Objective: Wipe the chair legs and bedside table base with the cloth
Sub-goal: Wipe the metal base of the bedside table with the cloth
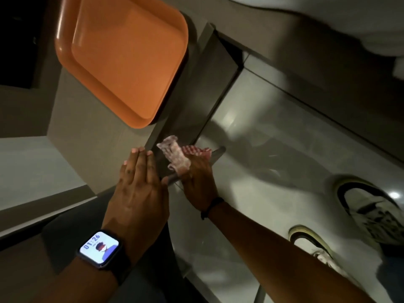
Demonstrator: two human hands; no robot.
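Note:
I look steeply down the side of a grey bedside table (pixel 87 119). My left hand (pixel 140 184), fingers straight and together, lies flat on the table's top near its front corner. My right hand (pixel 200 182) presses a red-and-white checked cloth (pixel 177 156) against the lower front face of the table (pixel 192 110), close to its base by the floor. The cloth is bunched over my fingers, with one end sticking up. No chair legs are in view.
An orange tray (pixel 122 60) lies on the table top and overhangs its edge. Glossy grey floor tiles (pixel 251 193) spread out below. A pair of white sneakers (pixel 371 217) stands on the floor at right. White bedding (pixel 349 20) hangs at the upper right.

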